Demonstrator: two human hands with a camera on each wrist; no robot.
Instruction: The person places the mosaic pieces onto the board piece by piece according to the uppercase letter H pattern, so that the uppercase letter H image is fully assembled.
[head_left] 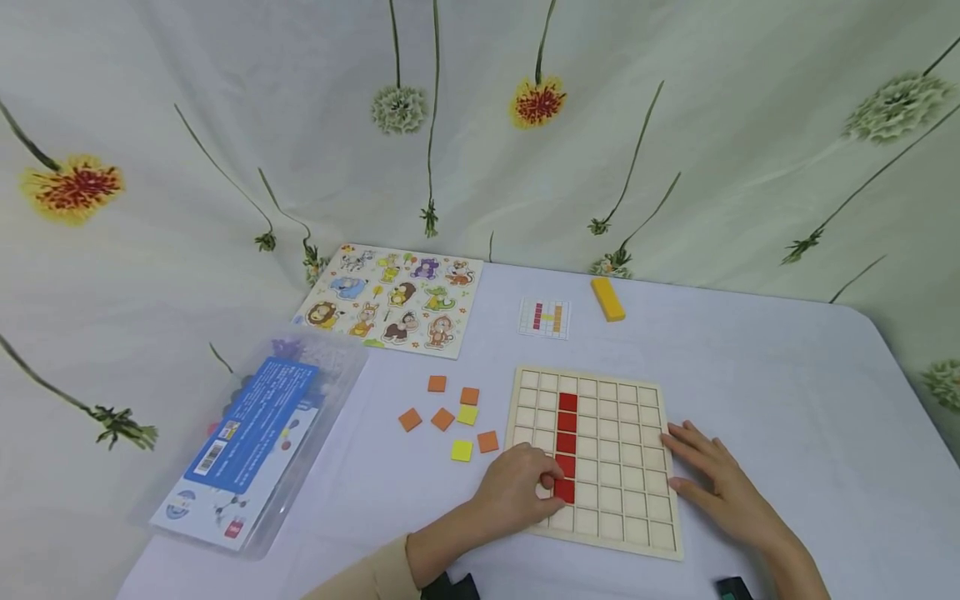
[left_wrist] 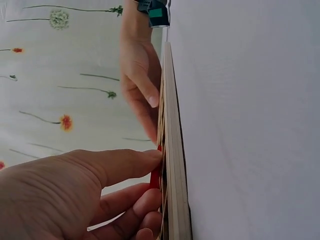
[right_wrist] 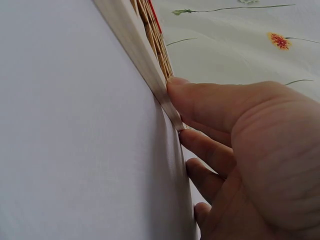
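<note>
A pale wooden grid board [head_left: 633, 479] lies on the table, with several red square tiles [head_left: 567, 422] in one column. My left hand [head_left: 513, 493] is over the board's near left part, thumb and fingers pinching the red tile [head_left: 565, 492] at the column's near end. In the left wrist view, that red tile [left_wrist: 155, 177] shows edge-on between thumb and fingers, right at the board's surface. My right hand [head_left: 720, 483] rests beside the board's right edge, fingers loosely extended. The right wrist view has its thumb [right_wrist: 187, 97] and fingertips touching the board's side.
Left of the board lie several loose orange tiles [head_left: 442, 418] and two yellow tiles [head_left: 462, 451]. Behind it are a small pattern card [head_left: 544, 319] and a yellow block [head_left: 608, 300]. An animal puzzle board [head_left: 390, 300] and a clear plastic case [head_left: 255, 450] occupy the left side.
</note>
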